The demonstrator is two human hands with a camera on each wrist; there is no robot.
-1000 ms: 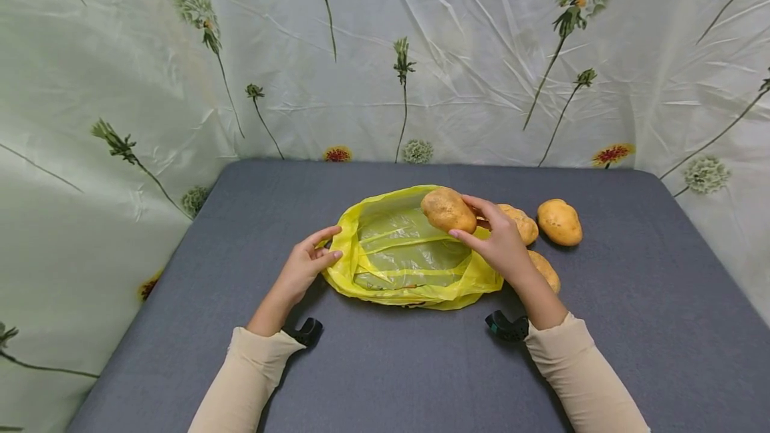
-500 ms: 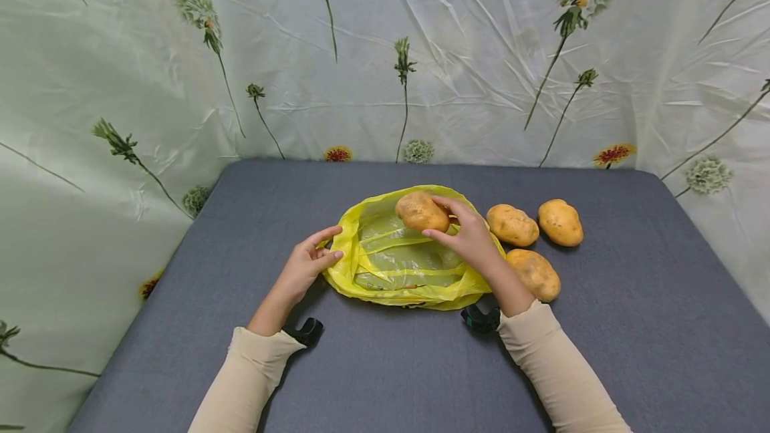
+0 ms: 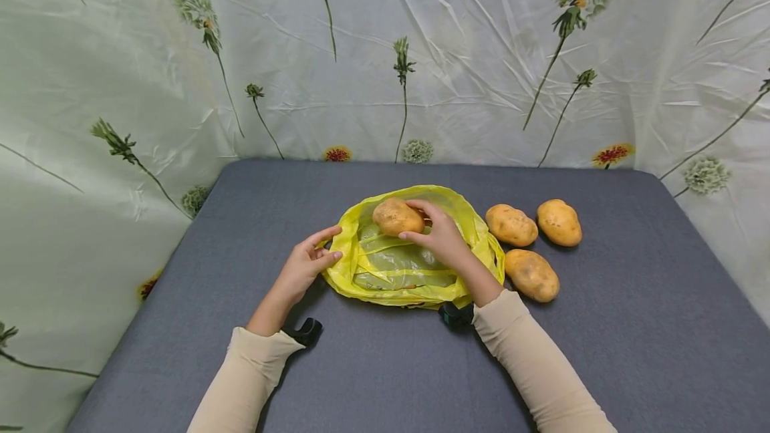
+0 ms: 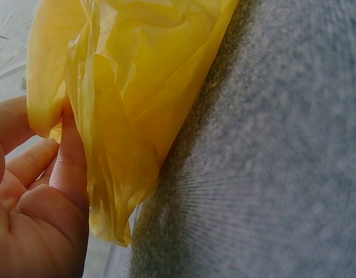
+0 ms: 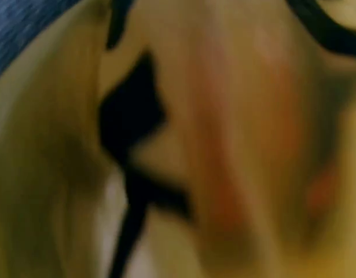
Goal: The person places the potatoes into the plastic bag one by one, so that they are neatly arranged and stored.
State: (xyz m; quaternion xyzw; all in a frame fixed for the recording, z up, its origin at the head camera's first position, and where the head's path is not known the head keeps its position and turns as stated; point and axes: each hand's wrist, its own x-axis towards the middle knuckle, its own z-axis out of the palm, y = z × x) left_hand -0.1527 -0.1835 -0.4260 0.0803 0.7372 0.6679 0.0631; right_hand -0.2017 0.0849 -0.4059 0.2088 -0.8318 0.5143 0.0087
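A yellow plastic bag [image 3: 421,296] lies with its mouth spread wide on the grey table. My left hand [image 3: 303,264] holds the bag's left rim, thumb and forefinger apart; in the left wrist view the fingers of my left hand [image 4: 36,191] go in behind the folded yellow plastic [image 4: 125,116]. Over the bag's mouth, toward its far left part, my right hand [image 3: 442,236] grips a potato [image 3: 397,217] between thumb and fingers. The right wrist view is blurred, filled by yellow plastic with dark print [image 5: 134,110].
Just right of the bag lie a potato [image 3: 511,224] and another potato [image 3: 532,276], with a third potato [image 3: 559,222] farther right. The grey table [image 3: 385,379] ends at a flower-printed curtain [image 3: 469,85] behind it.
My right hand has carried the potato leftward and slightly down, from the bag's right side to over its left half. The left hand and bag have stayed in place.
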